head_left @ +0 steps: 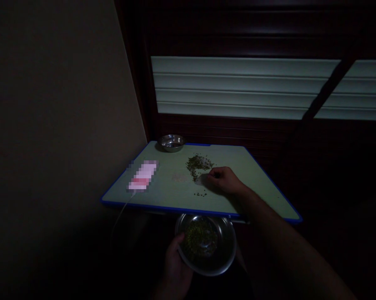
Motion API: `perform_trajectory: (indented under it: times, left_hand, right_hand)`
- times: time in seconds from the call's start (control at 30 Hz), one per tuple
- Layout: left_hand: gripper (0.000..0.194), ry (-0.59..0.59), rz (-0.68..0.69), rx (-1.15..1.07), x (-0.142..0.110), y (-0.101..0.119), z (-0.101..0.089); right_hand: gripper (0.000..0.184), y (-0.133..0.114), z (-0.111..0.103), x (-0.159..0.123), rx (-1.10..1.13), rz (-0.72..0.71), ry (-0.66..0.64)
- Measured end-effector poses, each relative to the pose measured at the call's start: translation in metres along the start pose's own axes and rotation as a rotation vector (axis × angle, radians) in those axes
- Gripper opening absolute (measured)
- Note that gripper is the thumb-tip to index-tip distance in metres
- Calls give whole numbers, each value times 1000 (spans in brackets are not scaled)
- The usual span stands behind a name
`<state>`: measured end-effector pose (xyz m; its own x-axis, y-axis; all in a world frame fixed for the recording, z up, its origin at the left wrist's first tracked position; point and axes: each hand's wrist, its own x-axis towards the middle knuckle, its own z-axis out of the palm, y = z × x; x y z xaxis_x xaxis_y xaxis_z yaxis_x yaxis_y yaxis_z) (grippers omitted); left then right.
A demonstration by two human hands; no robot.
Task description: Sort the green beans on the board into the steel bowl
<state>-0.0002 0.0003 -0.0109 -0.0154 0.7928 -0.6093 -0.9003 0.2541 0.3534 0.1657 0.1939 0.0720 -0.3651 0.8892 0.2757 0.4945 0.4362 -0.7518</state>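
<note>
Small green beans, which look like mung beans [192,163], lie in a loose pile on a pale green table [250,196] with a blue edge. My right hand [223,180] is at the pile's near right side, its fingers closed in a pinch. A greyish patch shows by the fingertips; whether it is a held thing or a shadow is unclear. Below the table's front edge, my left hand [178,260] grips the left rim of a metal bowl [227,246], thumb over the rim. Many more green beans cover the bowl's bottom. Several stray beans [200,194] lie nearer the front edge.
A smaller metal bowl [172,143] stands at the table's back left corner. On the left lies a blurred, lit phone [143,176] with a cable [122,210] running off the front edge. A wall rises on the left, dark panels with pale slats [237,87] behind.
</note>
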Motion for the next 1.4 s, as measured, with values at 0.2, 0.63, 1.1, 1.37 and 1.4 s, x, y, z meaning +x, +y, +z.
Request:
perform_trajectory:
  times: [0.2, 0.63, 1.1, 1.37, 1.4]
  left_hand:
    - [22, 15, 21, 2, -2, 0, 2]
    - [19, 9, 10, -25, -2, 0, 1]
    - [19, 37, 7, 0, -1, 2, 2]
    - [20, 40, -1, -10, -3, 2, 2]
    - [20, 38, 2, -14, -3, 2, 2]
  right_hand:
    - [27, -1, 2, 4, 16, -31, -60]
    - [28, 5, -5, 2, 57, 55, -9]
    - [25, 12, -6, 4, -6, 66, 104]
    - [27, 9, -4, 2, 44, 11, 45]
    - [27, 9, -4, 2, 57, 13, 48]
